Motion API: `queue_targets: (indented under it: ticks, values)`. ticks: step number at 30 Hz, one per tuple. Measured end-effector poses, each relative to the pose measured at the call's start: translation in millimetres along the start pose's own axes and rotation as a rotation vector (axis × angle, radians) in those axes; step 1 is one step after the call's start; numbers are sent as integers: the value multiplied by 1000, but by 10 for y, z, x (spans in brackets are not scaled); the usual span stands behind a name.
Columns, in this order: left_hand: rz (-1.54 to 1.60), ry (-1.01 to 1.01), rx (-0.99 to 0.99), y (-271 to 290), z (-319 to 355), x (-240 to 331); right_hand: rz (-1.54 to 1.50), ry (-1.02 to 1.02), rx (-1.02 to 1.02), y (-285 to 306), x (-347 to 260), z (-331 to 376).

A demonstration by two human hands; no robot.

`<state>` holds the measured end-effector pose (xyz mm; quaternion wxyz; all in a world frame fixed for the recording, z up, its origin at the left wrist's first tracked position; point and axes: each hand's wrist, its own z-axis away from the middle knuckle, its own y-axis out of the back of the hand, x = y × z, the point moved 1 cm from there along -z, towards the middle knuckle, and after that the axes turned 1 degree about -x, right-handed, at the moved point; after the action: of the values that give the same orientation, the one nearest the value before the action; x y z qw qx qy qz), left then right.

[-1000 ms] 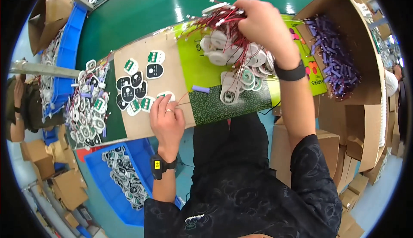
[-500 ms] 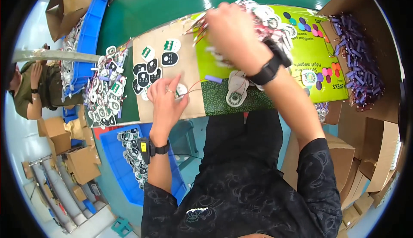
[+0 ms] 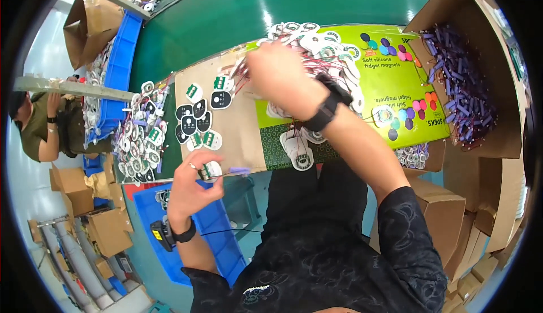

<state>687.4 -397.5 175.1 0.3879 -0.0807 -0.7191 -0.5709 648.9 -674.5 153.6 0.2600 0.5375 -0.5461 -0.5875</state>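
At the table's near left edge, my left hand (image 3: pixel 193 187) pinches a small white electronic module (image 3: pixel 211 170) between thumb and fingers. A purple cylindrical battery cell (image 3: pixel 238 171) trails from it on thin wires. My right hand (image 3: pixel 278 78) reaches over the left side of a heap of white wired modules (image 3: pixel 325 47) with red leads. Its fingers are bent down and mostly hidden behind the back of the hand. Between the hands, on brown cardboard, lies a group of black-faced modules (image 3: pixel 188 123) and white ones with green circuit boards (image 3: pixel 212 139).
Another heap of modules (image 3: pixel 138 135) covers the table's left end. A blue bin (image 3: pixel 212 217) stands below the edge. At right, a cardboard box (image 3: pixel 512 115) holds many purple cells (image 3: pixel 461 87). Another person (image 3: pixel 42 121) is at far left.
My left hand has moved left and nearer to me with the module and its cell. Two green-board modules now show where it was. My right hand has shifted slightly left and nearer.
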Motion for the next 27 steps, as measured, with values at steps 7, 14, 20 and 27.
queue_targets:
  ticks: [7, 14, 20, 27]
  values:
    - [264, -73, -1, 65, 34, -41, -170, 61, 26, 1105, 507, 128]
    - [305, -84, -33, -62, 33, 6, -328, 150, -69, 1575, 455, 88]
    - [389, -237, -194, -223, -33, 276, -335, 219, -355, 1884, 27, -56]
    - [462, -367, -413, -708, -78, 543, -160, 439, -552, 873, 210, -863]
